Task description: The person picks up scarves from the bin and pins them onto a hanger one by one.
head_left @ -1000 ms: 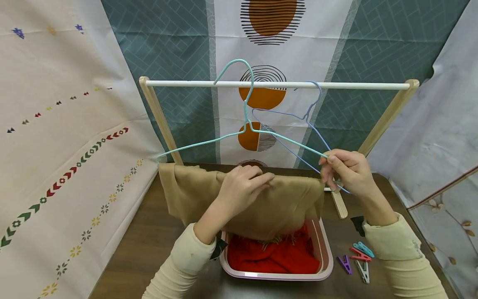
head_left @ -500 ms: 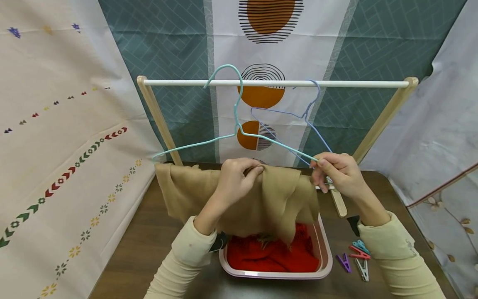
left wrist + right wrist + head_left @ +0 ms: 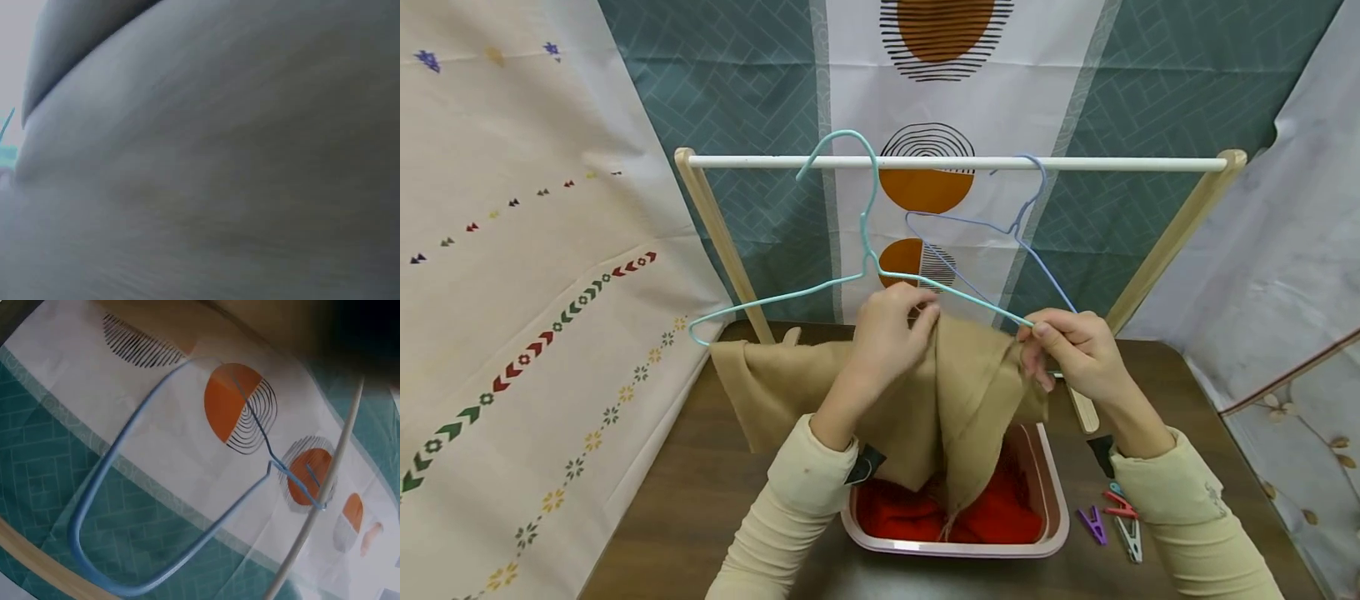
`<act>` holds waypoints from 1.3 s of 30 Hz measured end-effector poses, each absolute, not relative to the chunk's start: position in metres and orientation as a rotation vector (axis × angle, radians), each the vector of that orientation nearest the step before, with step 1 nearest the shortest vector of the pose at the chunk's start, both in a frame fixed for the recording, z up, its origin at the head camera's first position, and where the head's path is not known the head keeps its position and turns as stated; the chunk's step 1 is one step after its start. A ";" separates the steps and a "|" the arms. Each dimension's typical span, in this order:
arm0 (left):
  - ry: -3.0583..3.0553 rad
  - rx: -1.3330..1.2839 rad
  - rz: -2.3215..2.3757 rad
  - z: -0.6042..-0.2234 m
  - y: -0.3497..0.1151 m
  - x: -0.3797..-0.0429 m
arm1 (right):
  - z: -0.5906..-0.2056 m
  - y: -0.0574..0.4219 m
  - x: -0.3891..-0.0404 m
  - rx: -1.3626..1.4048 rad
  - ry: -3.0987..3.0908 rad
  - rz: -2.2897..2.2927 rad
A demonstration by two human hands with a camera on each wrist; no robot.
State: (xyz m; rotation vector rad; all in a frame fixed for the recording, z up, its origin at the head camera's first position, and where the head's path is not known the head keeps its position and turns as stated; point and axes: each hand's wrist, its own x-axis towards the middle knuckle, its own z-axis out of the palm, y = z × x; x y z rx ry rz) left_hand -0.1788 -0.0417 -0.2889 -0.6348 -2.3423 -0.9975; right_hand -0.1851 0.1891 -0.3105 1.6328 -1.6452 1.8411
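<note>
A tan scarf (image 3: 775, 375) with a frayed lower tip hangs over the lower bar of a mint-green hanger (image 3: 805, 290). My left hand (image 3: 887, 333) pinches the scarf near its top, just below the hanger's right arm. My right hand (image 3: 1078, 354) grips the right end of that hanger. The mint hook stands in front of the rack's white rail (image 3: 752, 162) in the head view. Blurred cloth (image 3: 219, 187) nearly fills the left wrist view. On the rail hangs a blue hanger (image 3: 1037, 258); the right wrist view shows its frame (image 3: 125, 437) without any cloth.
Below the scarf stands a pink basin (image 3: 958, 548) with red fabric (image 3: 902, 508) in it. Several clothespins (image 3: 1093, 525) lie on the brown table (image 3: 662, 492), by the right forearm. Wooden rack legs (image 3: 1172, 242) flank the rail, with patterned curtains (image 3: 760, 83) behind.
My left hand has taken hold of the scarf and lifted that part up toward the hanger's arm; a pointed fold now hangs into the basin. The hanger has shifted left, still in my right hand.
</note>
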 end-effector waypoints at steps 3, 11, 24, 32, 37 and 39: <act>-2.463 -0.820 -0.829 -0.296 -0.041 -0.174 | -0.310 0.189 -0.185 1.599 -1.652 1.820; -2.299 -1.299 -0.649 -0.305 -0.045 -0.165 | -0.307 0.192 -0.185 1.523 -1.639 1.827; -2.346 -1.169 -0.465 -0.311 -0.041 -0.164 | -0.308 0.189 -0.185 1.505 -1.667 1.809; -2.242 -1.076 -0.393 -0.312 -0.086 -0.159 | -0.306 0.197 -0.184 1.515 -1.635 1.786; -2.205 -0.973 -0.407 -0.313 -0.124 -0.159 | -0.305 0.202 -0.183 1.524 -1.561 1.821; -2.194 -0.937 -0.400 -0.314 -0.138 -0.160 | -0.304 0.204 -0.184 1.536 -1.533 1.847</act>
